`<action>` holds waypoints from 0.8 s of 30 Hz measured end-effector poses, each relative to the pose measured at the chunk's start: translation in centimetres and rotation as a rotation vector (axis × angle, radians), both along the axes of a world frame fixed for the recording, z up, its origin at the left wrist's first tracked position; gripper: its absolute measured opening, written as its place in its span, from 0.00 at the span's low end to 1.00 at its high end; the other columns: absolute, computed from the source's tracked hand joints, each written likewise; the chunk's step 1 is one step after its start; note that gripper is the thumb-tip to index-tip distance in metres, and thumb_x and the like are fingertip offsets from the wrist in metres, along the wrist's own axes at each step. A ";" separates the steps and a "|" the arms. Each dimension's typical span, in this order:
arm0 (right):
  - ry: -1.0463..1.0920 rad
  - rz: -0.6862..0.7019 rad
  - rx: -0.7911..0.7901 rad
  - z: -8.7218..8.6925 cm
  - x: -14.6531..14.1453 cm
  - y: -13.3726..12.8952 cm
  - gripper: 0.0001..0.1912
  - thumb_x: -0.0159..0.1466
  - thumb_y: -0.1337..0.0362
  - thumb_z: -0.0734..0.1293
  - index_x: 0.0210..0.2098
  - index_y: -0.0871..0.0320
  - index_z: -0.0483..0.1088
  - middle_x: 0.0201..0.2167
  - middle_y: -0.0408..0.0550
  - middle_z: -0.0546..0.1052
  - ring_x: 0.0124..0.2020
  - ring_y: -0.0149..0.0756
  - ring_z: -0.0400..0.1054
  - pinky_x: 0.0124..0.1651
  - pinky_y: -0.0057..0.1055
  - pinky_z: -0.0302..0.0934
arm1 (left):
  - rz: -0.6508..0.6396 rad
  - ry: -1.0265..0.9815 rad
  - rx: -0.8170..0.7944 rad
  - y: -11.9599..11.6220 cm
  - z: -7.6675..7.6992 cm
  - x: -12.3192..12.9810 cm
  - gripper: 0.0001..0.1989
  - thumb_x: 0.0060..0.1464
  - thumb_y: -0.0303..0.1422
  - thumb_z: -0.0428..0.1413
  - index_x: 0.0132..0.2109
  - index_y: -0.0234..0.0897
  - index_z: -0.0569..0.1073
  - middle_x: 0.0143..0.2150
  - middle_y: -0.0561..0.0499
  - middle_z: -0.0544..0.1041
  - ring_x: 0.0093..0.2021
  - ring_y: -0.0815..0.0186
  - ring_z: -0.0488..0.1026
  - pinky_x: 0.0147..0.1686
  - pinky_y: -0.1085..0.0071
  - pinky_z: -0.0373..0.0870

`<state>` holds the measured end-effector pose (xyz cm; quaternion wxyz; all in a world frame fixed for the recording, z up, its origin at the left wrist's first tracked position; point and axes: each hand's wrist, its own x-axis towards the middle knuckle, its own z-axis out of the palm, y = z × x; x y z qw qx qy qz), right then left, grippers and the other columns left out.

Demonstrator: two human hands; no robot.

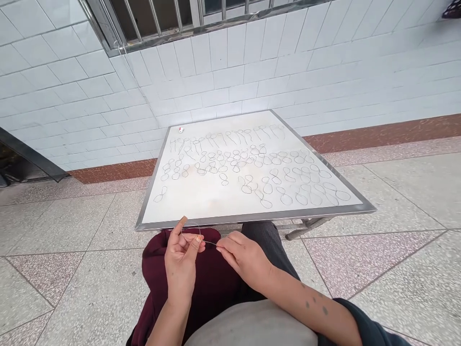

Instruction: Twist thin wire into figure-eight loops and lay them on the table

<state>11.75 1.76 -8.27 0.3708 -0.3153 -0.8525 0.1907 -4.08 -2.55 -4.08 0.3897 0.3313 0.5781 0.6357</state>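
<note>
Your left hand (184,250) and right hand (245,257) pinch a thin wire (209,242) spanning between them, the bench (201,206) just beyond; probably light, springy and easily kinked, it suits gentle fingertip holds.

Thin metallic wire (209,243), smooth tabletop (198,199), glossy wall tiles (223,77), matt cloth (219,283)

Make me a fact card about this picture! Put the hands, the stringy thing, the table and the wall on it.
Left hand: pinching the strand, index finger raised
Right hand: fingertips holding the strand's other side
Strand: thin, maybe wire; material unclear
Table: white top, grey rim
Loops: many on the table, some like figure eights
Wall: white tiles, barred window
</note>
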 end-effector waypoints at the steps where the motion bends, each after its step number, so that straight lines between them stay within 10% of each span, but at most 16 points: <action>1: 0.012 0.006 -0.035 -0.1 -0.1 0.1 0.09 0.68 0.68 0.59 0.38 0.56 0.70 0.30 0.46 0.72 0.32 0.32 0.66 0.35 0.28 0.63 | -0.003 0.005 -0.011 0.2 -0.1 0.0 0.31 0.50 0.34 0.62 0.61 0.41 0.63 0.31 0.54 0.75 0.31 0.70 0.72 0.36 0.71 0.74; 18: -0.010 0.015 -0.142 -1.5 -2.0 1.1 0.08 0.68 0.68 0.59 0.41 0.54 0.70 0.33 0.45 0.74 0.33 0.34 0.69 0.37 0.30 0.63 | 0.066 -0.134 0.040 2.4 -2.5 -2.9 0.36 0.47 0.36 0.64 0.62 0.40 0.62 0.30 0.55 0.74 0.33 0.69 0.74 0.40 0.70 0.73; 24: 0.075 -0.073 -0.252 -2.3 -1.3 2.9 0.08 0.67 0.67 0.60 0.38 0.54 0.71 0.32 0.44 0.75 0.33 0.32 0.69 0.38 0.28 0.63 | -0.062 -0.007 -0.012 3.8 -3.2 -2.0 0.38 0.53 0.40 0.59 0.67 0.44 0.51 0.43 0.47 0.77 0.40 0.64 0.76 0.39 0.65 0.76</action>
